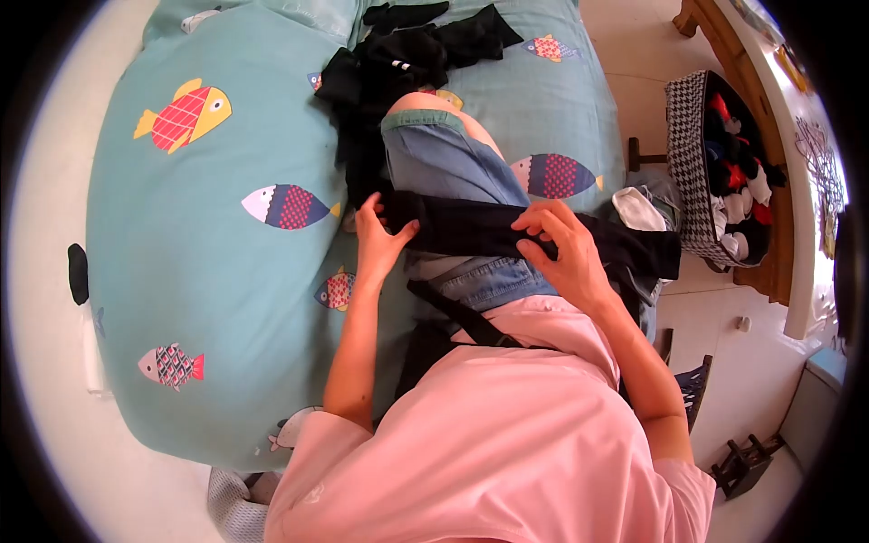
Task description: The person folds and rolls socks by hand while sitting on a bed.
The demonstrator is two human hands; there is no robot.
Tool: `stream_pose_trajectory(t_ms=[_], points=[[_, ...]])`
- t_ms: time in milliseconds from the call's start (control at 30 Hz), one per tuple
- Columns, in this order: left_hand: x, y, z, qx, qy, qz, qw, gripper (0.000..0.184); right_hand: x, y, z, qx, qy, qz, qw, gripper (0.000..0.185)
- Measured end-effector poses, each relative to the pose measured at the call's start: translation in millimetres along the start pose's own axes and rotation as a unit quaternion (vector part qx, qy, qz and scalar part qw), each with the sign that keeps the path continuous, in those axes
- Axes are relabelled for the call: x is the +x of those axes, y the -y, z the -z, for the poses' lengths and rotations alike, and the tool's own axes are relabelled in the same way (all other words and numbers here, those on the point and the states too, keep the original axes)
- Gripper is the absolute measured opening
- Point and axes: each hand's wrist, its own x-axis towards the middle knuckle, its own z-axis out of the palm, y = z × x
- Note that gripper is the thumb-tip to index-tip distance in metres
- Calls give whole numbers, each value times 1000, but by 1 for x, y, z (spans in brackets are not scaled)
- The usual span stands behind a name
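A long black sock-like garment (471,226) lies stretched across my lap, over the blue denim shorts (448,163). At its left end my left hand (378,233) grips the bunched cloth between thumb and fingers. My right hand (563,246) rests on the garment right of its middle, fingers bent and apart, touching the cloth from above. The garment's right end hangs past my thigh. Beyond my knee, a heap of black clothing (398,54) with small white stripes lies on the bed; some of it runs down beside my leg.
I sit on a bed with a teal fish-print cover (217,271). To the right, a houndstooth basket (690,163) of socks stands by a wooden furniture piece (774,271). Crumpled light cloth (639,210) lies near my right side. A small dark stool (744,469) is on the floor.
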Motion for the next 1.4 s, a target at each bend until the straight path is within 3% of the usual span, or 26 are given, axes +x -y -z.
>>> stream_pose_trajectory(t_ms=[133,167,200,267,333,367,467,533,600,700,800,900,933,1000,1033,1067,1167,1233,1267,1300,1400], points=[[-1,-20,7,-67,49,53,995,36,-4,-5,-10,47,19,-19,999,19],[-4,-34,7,37,2,23,999,34,-5,-6,-16,69,35,-23,997,19],[-8,-44,3,87,-54,-71,992,33,-6,-5,-22,89,52,-27,994,20],[-21,-70,-6,83,-7,-151,985,36,-2,-3,-36,134,87,-19,987,24],[-36,-92,-11,-5,98,-200,975,36,1,-11,-48,208,80,-65,973,30],[-42,-87,-15,-32,116,-198,973,37,2,-15,-46,207,76,-91,971,32],[-38,-66,-16,-229,7,-28,973,38,-1,-23,-45,208,79,-138,965,38],[-23,-72,-4,-18,-77,-112,991,35,-1,-25,-47,210,90,-127,965,40],[-20,-54,-11,-26,-4,-95,995,43,0,-24,-49,201,91,-120,968,40],[-27,-60,-11,-27,97,-12,995,41,3,-17,-51,166,80,-105,977,41],[-37,-92,-12,21,78,-110,991,33,0,-10,-56,151,48,-132,978,39],[-44,-110,-22,-45,22,-222,974,32,-1,-18,-52,131,43,-190,972,34],[-47,-115,-19,-72,73,-238,966,32,-1,-21,-50,121,47,-210,969,32],[-50,-112,-15,-255,164,-126,945,29,-1,-27,-53,305,-8,-188,934,19],[-54,-104,-24,-372,100,-26,923,30,-3,-28,-49,321,3,-188,928,22],[-50,-98,-25,-295,40,-61,953,34,-4,-26,-44,337,15,-189,922,27],[-52,-95,-20,-536,244,163,792,42,-9,-8,-34,431,-25,-205,878,42],[-57,-125,-5,-612,340,282,656,43,-13,-12,-28,375,-18,-225,899,48],[-59,-127,-10,-602,338,255,677,43,-16,-14,-24,346,-18,-236,908,50],[-60,-130,-18,-591,337,225,697,42,-14,3,-11,200,-45,-236,950,44],[-64,-150,-34,-599,324,191,707,44,-22,-1,5,-148,-145,-111,972,43]])
